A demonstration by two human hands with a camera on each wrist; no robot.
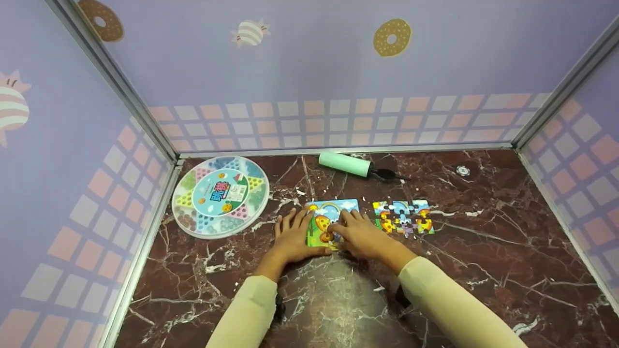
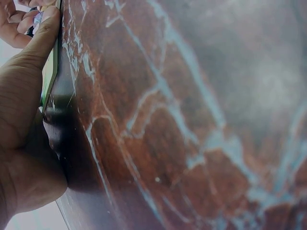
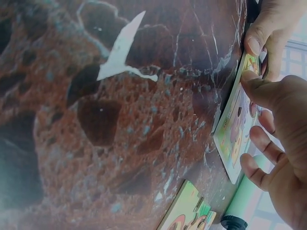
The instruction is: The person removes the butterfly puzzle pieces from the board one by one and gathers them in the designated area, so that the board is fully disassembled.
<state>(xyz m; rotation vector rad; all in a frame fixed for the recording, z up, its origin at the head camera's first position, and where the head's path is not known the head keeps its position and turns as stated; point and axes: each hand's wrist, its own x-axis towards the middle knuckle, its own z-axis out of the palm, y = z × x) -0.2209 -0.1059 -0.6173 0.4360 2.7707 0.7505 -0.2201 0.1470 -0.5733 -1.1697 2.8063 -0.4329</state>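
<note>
- Near the middle of the dark marble counter (image 1: 338,299) lies the puzzle card (image 1: 330,212), flat, colourful, with both hands on it.
- Left hand (image 1: 291,238) rests at the card's left edge, fingers spread and fairly straight, thumb (image 2: 45,33) pressed along the card's near edge.
- Right hand (image 1: 360,234) sits on the card's right part, fingers loosely bent with the tips on its face; whether they pinch a piece, I cannot tell.
- Just right of the card, a second puzzle (image 1: 404,216) lies apart from it.
- Behind, near the back wall, lies a mint-green roller (image 1: 345,163).
- Far left, a round game board (image 1: 220,195) rests by the side wall.
</note>
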